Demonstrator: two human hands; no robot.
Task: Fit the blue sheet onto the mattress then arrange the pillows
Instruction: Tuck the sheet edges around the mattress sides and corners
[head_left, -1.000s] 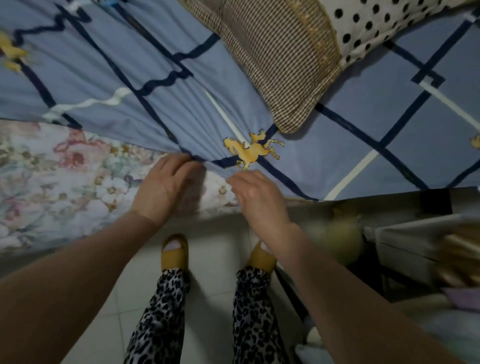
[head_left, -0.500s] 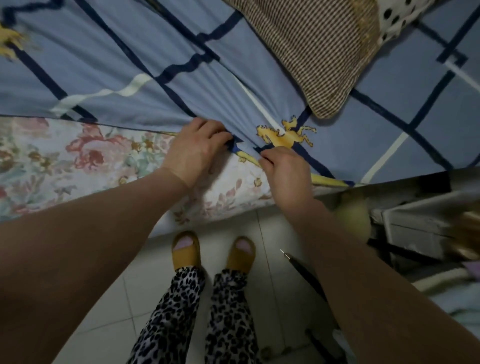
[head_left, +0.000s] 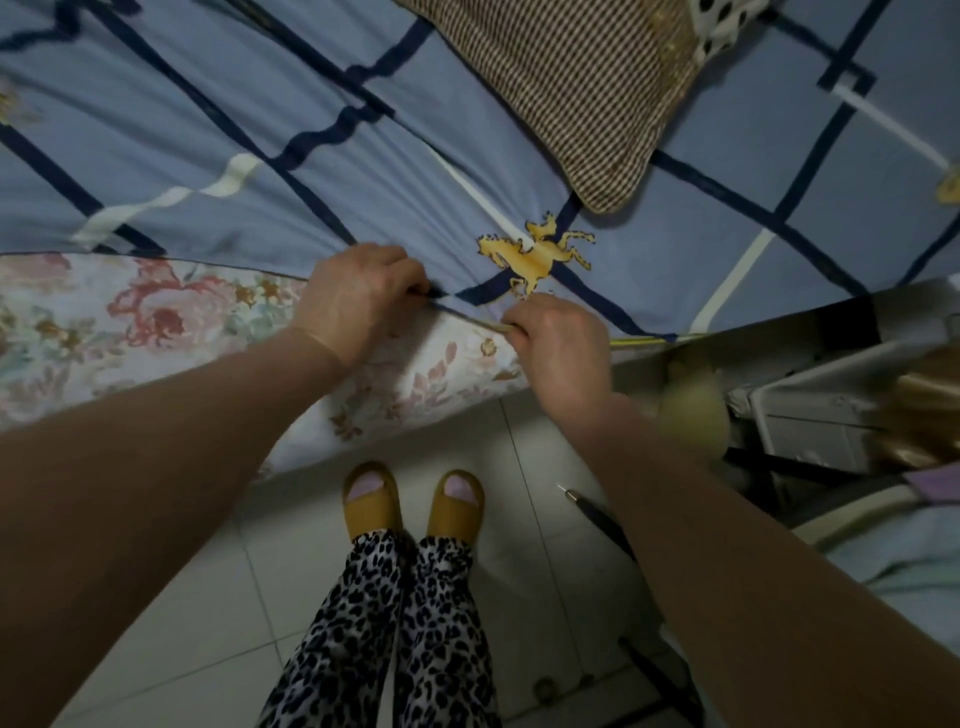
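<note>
The blue sheet (head_left: 395, 171), crossed by dark navy and white lines with a yellow horse print, covers the top of the floral mattress (head_left: 156, 322). Its hem runs along the mattress's near top edge, and the floral side below stays bare. My left hand (head_left: 358, 301) grips that hem with curled fingers. My right hand (head_left: 561, 338) pinches the same hem a little further right, just below the horse. A brown checked pillow (head_left: 571, 88) lies on the sheet at the top, and a corner of a polka-dot pillow (head_left: 722, 21) shows behind it.
I stand on white floor tiles (head_left: 171, 597) in yellow slippers (head_left: 369, 499), close to the bed's side. A cluttered grey stand (head_left: 821, 415) and light bedding (head_left: 893, 551) crowd the right. A dark pen-like rod (head_left: 597, 514) lies on the floor beside my right forearm.
Both hands have lifted the sheet's hem from low on the mattress's side to its top edge, baring more floral side. The view has drifted, so the pillow sits further right.
</note>
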